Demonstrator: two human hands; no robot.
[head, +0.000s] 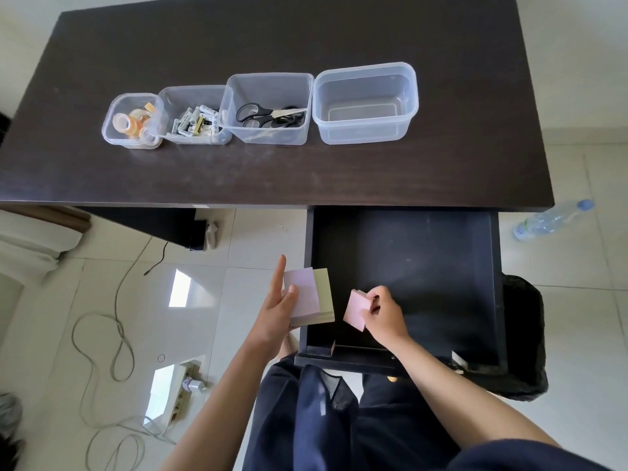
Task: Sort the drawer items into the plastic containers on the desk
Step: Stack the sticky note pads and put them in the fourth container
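- Currently the left hand (277,309) is holding a stack of sticky note pads (311,297), lilac on top and pale green under it, thumb pressing on the top pad, index finger pointing straight out; stack is hovering at the left edge of the open drawer (441,266).
- Right hand (382,314) is pinching a pink sticky pad (355,311) with curled fingers, just above the drawer's front-left part.
- Drawer is sticking out under the counter (272,171), near its right end.
- Four clear containers are sitting in a row on the counter, beyond the drawer: tape rolls tub (131,122), batteries tub (193,117), scissors tub (268,108), then the large tub (365,103) holding nothing.
- Water bottle (552,219) is lying on the floor right of the drawer.
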